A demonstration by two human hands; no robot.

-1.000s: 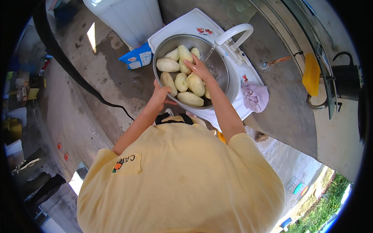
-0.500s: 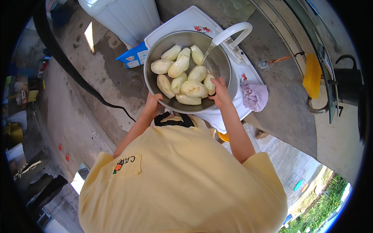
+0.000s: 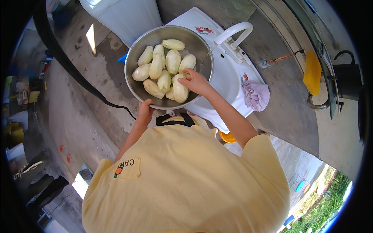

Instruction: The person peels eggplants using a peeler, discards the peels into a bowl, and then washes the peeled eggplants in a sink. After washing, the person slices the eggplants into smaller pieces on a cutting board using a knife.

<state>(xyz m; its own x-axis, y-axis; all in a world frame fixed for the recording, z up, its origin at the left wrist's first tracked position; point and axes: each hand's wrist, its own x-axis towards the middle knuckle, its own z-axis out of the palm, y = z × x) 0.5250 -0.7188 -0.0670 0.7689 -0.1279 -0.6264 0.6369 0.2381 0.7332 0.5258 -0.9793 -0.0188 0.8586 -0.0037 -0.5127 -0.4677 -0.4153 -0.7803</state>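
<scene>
A wide steel bowl [image 3: 131, 80] holds several pale peeled vegetables, which look like peeled eggplants [image 3: 173, 61], and is tilted a little toward me. My left hand [image 3: 145, 112] grips its near-left rim, fingers closed around the edge. Inside the bowl, my right hand [image 3: 195, 82] has its fingers bent at the upper end of one peeled eggplant [image 3: 180, 91] on the near right side. The fingertips are partly hidden among the eggplants. From the white curved tap [image 3: 240, 28] a thin stream of water drops at the bowl's right edge. The bowl overlaps the left part of the white sink [image 3: 225, 83].
A crumpled lilac cloth [image 3: 256, 96] lies on the sink's right corner. Behind the bowl stands a white bin [image 3: 124, 19]. A yellow basin [image 3: 227, 137] shows under the sink. A yellow cloth [image 3: 312, 73] hangs from metal rails at the right.
The bowl has shifted left and slightly away, baring more of the sink. My right hand has left the rim and reached in among the eggplants, which have rearranged. My left hand has stayed on the rim.
</scene>
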